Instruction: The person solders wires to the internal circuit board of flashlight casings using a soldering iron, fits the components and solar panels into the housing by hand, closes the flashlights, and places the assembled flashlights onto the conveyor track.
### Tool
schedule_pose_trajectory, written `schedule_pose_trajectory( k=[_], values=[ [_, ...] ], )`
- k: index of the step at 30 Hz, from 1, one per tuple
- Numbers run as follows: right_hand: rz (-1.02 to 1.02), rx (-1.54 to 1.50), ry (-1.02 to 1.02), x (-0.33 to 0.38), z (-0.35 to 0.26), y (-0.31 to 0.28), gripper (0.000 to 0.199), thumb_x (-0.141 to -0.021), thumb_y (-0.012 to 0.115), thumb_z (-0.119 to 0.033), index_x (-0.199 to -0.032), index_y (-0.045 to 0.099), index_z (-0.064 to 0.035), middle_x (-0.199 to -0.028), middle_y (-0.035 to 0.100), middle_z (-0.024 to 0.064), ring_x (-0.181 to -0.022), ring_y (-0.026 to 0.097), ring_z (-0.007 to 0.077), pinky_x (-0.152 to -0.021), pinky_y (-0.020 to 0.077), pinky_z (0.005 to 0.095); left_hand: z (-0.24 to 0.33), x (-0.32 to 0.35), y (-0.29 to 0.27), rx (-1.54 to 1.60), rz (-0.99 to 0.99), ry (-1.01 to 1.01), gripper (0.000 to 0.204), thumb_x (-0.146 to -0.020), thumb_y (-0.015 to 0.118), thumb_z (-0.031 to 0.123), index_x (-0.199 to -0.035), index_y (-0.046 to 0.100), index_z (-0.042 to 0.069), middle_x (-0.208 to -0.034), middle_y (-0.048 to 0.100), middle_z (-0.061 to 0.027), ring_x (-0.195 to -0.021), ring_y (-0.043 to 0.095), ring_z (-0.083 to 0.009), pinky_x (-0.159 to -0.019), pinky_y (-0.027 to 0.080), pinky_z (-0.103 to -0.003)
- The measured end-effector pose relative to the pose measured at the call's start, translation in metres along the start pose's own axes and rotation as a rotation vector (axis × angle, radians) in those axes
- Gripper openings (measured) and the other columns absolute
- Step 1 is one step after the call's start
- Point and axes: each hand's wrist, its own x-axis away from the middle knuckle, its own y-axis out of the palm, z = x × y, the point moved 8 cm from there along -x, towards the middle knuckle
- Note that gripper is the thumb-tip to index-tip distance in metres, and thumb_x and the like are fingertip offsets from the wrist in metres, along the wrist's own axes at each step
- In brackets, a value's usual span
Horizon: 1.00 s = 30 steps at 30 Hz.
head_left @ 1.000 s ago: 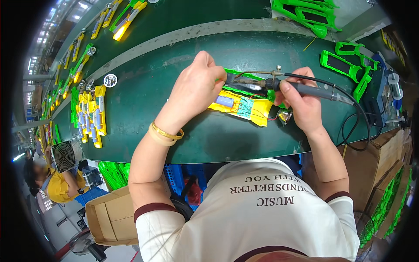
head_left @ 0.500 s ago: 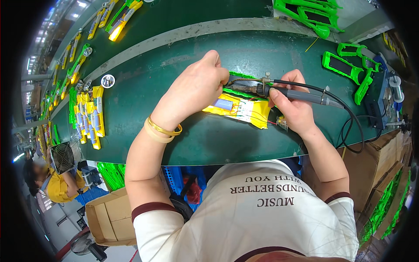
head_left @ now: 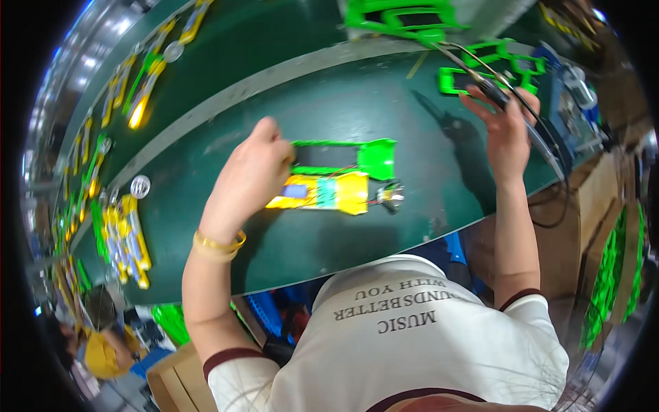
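My right hand is raised at the right, closed around a soldering iron whose tip points up and to the left, away from the workpiece. In the middle of the green bench lies a yellow housing with a blue cell, a small board and thin wires. Directly beyond it is a green frame with a dark panel. A round lamp reflector sits at the housing's right end. Over the left ends of both parts, my left hand is closed, its fingertips hidden; what they pinch does not show.
Several yellow housings are grouped at the left, near a loose reflector. Green frames lie at the far side, others by the right hand. A cardboard box stands below the bench; a person in yellow is at lower left.
The soldering iron has left the housing, moving right and away with my right hand. My left hand stays closed at the left end. The whole view has shifted and turned.
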Motion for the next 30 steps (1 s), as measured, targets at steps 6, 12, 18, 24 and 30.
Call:
schedule_pose_trajectory(
  k=[6, 12, 18, 24, 30],
  values=[
    [-0.042, 0.133, 0.161, -0.014, 0.041, 0.020, 0.028, -0.089, 0.052, -0.025, -0.107, 0.040, -0.0073, -0.092, 0.051, 0.0054, -0.088, 0.052, 0.0119, -0.075, 0.0426, 0.0256, 0.006, 0.005, 0.000, 0.003, 0.004, -0.007, 0.010, -0.066, 0.059, -0.003, -0.075, 0.060, 0.000, -0.083, 0.047, -0.0111, -0.076, 0.054, -0.0269, -0.068, 0.046, -0.033],
    [-0.017, -0.071, -0.106, -0.011, -0.008, 0.042, 0.031, -0.091, 0.047, -0.024, -0.112, 0.032, -0.0067, -0.104, 0.048, 0.0126, -0.094, 0.057, 0.0223, -0.076, 0.0520, 0.0359, 0.008, 0.006, -0.002, -0.035, -0.007, -0.010, 0.012, -0.065, 0.060, -0.002, -0.077, 0.061, 0.001, -0.084, 0.047, -0.0110, -0.078, 0.053, -0.0267, -0.069, 0.046, -0.033],
    [-0.122, -0.010, 0.173, 0.005, 0.017, 0.026, 0.028, -0.095, 0.035, -0.030, -0.115, 0.030, -0.0108, -0.113, 0.050, 0.0179, -0.104, 0.054, 0.0292, -0.066, 0.0536, 0.0354, 0.006, 0.007, -0.005, -0.022, -0.014, -0.015, 0.012, -0.066, 0.059, -0.001, -0.077, 0.061, 0.002, -0.085, 0.048, -0.0112, -0.079, 0.054, -0.0264, -0.070, 0.046, -0.033],
    [-0.409, -0.053, 0.349, 0.018, 0.056, 0.094, 0.037, -0.092, 0.045, -0.035, -0.115, 0.031, -0.0085, -0.110, 0.051, 0.0127, -0.103, 0.054, 0.0208, -0.073, 0.0516, 0.0301, 0.003, 0.007, -0.001, -0.038, -0.019, 0.011, 0.009, -0.069, 0.061, 0.003, -0.077, 0.062, 0.002, -0.085, 0.049, -0.0105, -0.076, 0.054, -0.0248, -0.069, 0.046, -0.033],
    [-0.311, -0.117, 0.422, 0.015, 0.074, 0.101, 0.029, -0.095, 0.037, -0.030, -0.114, 0.029, -0.0103, -0.107, 0.051, 0.0171, -0.092, 0.057, 0.0273, -0.078, 0.0510, 0.0406, 0.003, -0.001, -0.019, -0.021, 0.134, 0.132, 0.014, -0.072, 0.066, 0.009, -0.085, 0.065, 0.005, -0.086, 0.053, -0.0076, -0.079, 0.054, -0.0214, -0.068, 0.046, -0.030]
  ],
)
